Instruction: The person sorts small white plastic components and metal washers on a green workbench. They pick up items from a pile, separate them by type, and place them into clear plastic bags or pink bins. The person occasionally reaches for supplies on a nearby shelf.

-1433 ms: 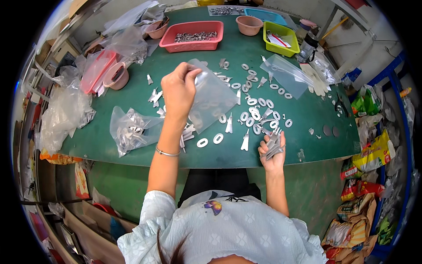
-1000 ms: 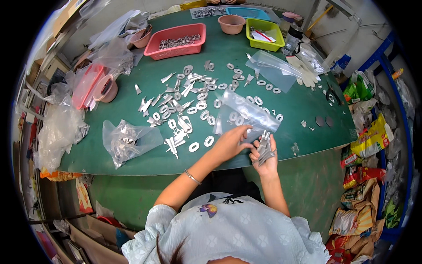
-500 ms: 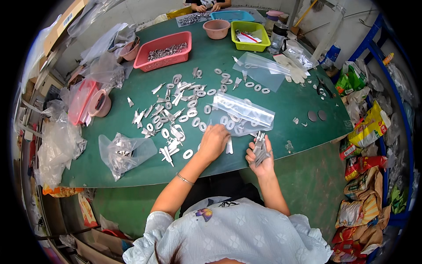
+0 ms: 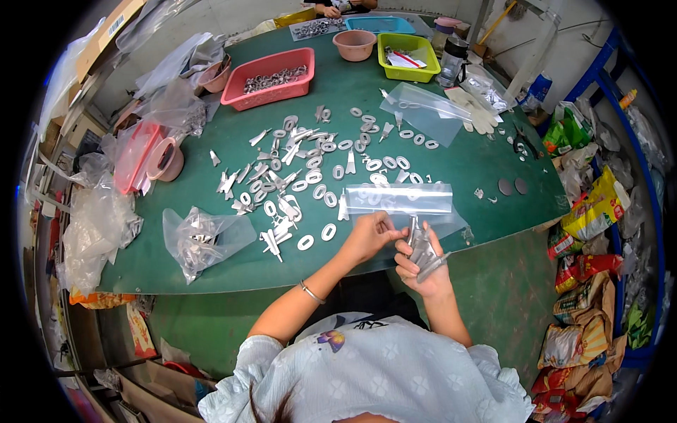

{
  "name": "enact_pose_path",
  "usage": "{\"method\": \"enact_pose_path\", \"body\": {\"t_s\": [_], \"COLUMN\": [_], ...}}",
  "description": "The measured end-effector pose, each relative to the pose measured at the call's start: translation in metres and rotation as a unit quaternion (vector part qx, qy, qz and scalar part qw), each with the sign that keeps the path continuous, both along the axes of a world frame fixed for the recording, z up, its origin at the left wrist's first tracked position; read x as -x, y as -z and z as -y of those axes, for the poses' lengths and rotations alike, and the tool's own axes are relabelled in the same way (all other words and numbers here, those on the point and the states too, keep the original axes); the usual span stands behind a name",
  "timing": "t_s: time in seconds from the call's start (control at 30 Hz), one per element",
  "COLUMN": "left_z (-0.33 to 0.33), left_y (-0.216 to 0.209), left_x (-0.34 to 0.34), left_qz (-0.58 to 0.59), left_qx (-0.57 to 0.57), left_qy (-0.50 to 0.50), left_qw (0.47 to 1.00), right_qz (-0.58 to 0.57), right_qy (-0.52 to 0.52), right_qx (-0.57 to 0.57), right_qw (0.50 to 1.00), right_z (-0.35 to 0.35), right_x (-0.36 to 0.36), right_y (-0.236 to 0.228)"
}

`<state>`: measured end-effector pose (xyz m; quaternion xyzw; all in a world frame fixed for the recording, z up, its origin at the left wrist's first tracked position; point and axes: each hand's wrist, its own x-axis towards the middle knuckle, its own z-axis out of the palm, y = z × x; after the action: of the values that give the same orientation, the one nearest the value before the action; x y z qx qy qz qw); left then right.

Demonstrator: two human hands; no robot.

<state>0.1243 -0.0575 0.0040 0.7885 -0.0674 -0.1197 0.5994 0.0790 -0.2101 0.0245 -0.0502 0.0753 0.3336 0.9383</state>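
My right hand (image 4: 425, 266) is closed round several grey metal wedge-shaped pieces (image 4: 422, 252), their narrow ends pointing away from me. Beside it, my left hand (image 4: 369, 238) is pinched, its fingertips close to those pieces; whatever they hold, if anything, cannot be made out. A clear plastic bag (image 4: 402, 199) with a folded-over edge lies flat on the green table just beyond both hands. To the left and beyond it, many grey oval metal rings (image 4: 305, 242) and pointed metal pieces (image 4: 271, 242) are scattered loosely.
A clear bag of metal parts (image 4: 199, 240) sits at the near left. Farther back stand a pink basket (image 4: 240, 97) of rings, a pink bowl (image 4: 355, 45) and a lime tray (image 4: 411, 73). Pliers (image 4: 523, 143) lie at right. Another person's hands (image 4: 331, 11) are at the far edge.
My left hand has moved right, from the bag's near edge to beside my right hand. The clear bag has shifted toward me and turned straighter, uncovering some rings.
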Motion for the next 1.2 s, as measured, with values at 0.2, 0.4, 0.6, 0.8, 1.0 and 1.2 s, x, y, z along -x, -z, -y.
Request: {"method": "enact_pose_path", "body": {"t_s": [0.2,0.4,0.6,0.8,1.0,1.2], "left_z": [-0.002,0.012,0.015,0.009,-0.028,-0.111], "left_y": [-0.017,-0.031,-0.047,-0.084,-0.111,-0.149], "left_x": [0.008,0.014,0.032,0.039,0.024,-0.018], "left_qz": [0.126,0.229,0.226,0.293,0.394,0.311], "left_qx": [-0.008,0.053,0.009,0.002,-0.038,0.048], "left_qy": [-0.067,-0.093,0.034,0.188,0.113,-0.065], "left_qw": [0.99,0.968,0.973,0.937,0.912,0.947], "right_qz": [-0.017,-0.04,-0.12,0.014,-0.145,0.134], "right_qy": [0.005,0.01,-0.011,0.042,0.152,0.006], "right_qx": [0.065,0.115,0.088,0.091,0.132,0.192], "right_qw": [0.998,0.993,0.989,0.995,0.969,0.972], "right_z": [0.006,0.002,-0.005,-0.018,-0.112,-0.193], "right_x": [-0.003,-0.003,-0.021,-0.07,-0.134,-0.219], "right_y": [0.015,0.024,0.006,0.01,-0.053,-0.029]}}
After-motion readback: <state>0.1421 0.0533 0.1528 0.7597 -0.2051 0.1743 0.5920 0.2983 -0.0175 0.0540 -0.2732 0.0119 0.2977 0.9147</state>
